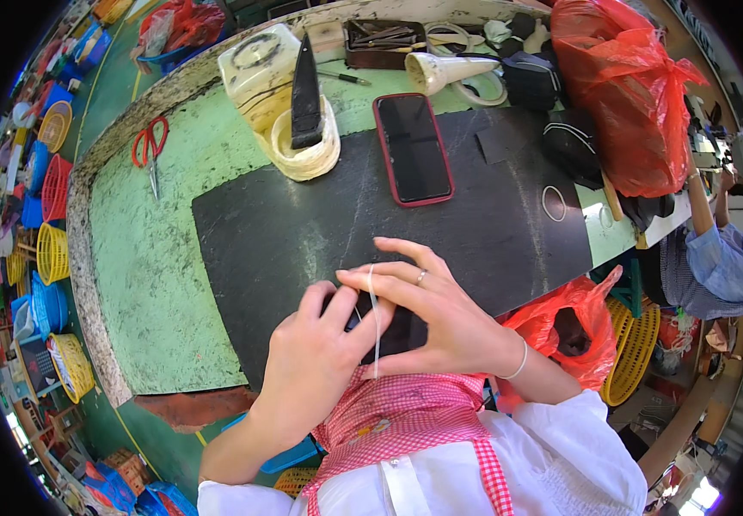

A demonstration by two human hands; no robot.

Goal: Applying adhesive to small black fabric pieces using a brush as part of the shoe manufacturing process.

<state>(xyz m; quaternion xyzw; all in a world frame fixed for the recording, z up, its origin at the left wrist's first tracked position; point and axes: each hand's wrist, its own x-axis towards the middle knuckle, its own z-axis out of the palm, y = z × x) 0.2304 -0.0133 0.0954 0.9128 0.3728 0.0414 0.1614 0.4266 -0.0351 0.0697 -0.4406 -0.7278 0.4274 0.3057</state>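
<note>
A thin white elastic band (377,322) is stretched upright between my hands, at the near edge of the black mat (260,236). My right hand (449,322) holds the band spread between its fingers and thumb; it wears a ring, and a pale band circles its wrist. My left hand (316,361) is curled in close from the left, with its fingertips on the band. Something dark shows in the gap between the hands; whether it is a held piece or the mat, I cannot tell.
Beyond my hands lie a red-cased phone (414,150), a cut-open plastic jug (298,142) with a black blade-like tool and red-handled scissors (150,150). Red plastic bags (621,95) and black cloth pouches (571,146) sit at right. Another person's sleeve (724,262) shows far right.
</note>
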